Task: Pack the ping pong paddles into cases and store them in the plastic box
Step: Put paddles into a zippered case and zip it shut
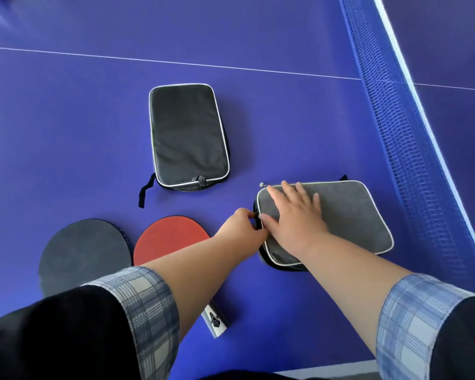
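Two black paddle cases with grey piping lie on the blue table. The near case (351, 215) sits at the right, and my right hand (294, 215) rests flat on its top with fingers spread. My left hand (244, 226) pinches something dark at that case's left edge, likely the zipper pull. The far case (188, 133) lies zipped in the middle, its strap trailing left. A red-faced paddle (167, 238) and a black-faced paddle (83, 253) lie side by side at the lower left, partly under my left forearm. No plastic box is in view.
The blue net (403, 138) with its white top band runs diagonally along the right side. A white line (148, 60) crosses the ping pong table (66, 133) beyond the cases. The red paddle's white handle end (215, 320) pokes out below my left arm.
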The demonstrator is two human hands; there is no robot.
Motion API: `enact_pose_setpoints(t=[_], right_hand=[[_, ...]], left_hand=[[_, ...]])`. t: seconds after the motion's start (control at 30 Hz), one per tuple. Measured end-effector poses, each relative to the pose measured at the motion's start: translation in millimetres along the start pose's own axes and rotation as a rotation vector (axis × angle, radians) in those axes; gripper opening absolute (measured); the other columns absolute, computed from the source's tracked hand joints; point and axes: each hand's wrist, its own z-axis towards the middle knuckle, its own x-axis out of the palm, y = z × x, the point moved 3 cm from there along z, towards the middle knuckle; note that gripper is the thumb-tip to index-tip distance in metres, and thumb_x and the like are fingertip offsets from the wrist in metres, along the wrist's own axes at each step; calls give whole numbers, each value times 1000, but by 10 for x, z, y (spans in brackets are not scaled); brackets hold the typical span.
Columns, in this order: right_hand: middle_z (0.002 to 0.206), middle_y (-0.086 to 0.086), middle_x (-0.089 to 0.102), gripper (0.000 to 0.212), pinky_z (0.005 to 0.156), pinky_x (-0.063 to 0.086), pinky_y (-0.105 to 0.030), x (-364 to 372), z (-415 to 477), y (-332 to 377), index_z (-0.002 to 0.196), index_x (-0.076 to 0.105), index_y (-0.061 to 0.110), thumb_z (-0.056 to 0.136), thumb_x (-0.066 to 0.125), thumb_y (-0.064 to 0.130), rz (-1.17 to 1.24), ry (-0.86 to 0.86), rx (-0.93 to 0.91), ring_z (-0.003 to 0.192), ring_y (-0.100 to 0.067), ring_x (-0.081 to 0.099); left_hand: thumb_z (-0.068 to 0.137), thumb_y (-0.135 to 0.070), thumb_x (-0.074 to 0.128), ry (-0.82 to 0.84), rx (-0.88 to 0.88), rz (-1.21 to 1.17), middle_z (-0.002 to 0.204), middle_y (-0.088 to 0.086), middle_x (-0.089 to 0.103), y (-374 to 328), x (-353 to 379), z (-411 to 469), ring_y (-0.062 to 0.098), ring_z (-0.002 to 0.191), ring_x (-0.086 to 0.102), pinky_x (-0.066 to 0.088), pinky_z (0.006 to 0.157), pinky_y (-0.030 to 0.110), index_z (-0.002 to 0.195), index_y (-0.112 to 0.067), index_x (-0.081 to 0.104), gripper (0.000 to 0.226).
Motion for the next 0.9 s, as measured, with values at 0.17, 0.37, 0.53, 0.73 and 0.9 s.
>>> enact_pose_setpoints(t=[0.17,0.37,0.53,0.73,0.9], right_hand=[[168,-2,12,77,119,8,-65,203,-67,-23,157,16,35,88,16,70,-113,-69,2,154,-31,4],[167,-2,18,80,119,5,-63,266,-79,-9,155,23,32,87,23,74,-127,-133,12,154,-29,7],[168,-3,15,91,120,5,-64,274,-54,-11,157,22,28,83,24,80,-138,-141,15,155,-30,5],[169,-3,10,92,120,3,-64,284,-46,-30,158,17,26,84,21,79,-137,-133,24,155,-30,1],[169,-1,9,84,120,2,-63,268,-46,-31,159,11,28,88,19,72,-96,-148,29,155,-28,0]], left_hand=[[97,-20,43,-124,203,357,121,-1,62,-142,-400,317,25,106,63,51,85,34,140,-27,42,44],[84,2,55,71,385,870,136,-1,39,-624,-391,643,25,104,54,48,65,40,152,-51,18,94],[91,-9,58,88,465,1001,137,-6,41,-853,-436,831,22,120,45,49,71,41,130,-47,54,54],[90,-2,55,25,501,1096,118,-5,47,-723,-479,845,23,105,51,45,64,38,115,-30,62,38],[92,-6,54,-85,452,1063,94,-3,44,-360,-444,679,26,69,52,35,48,35,107,-22,56,22]])
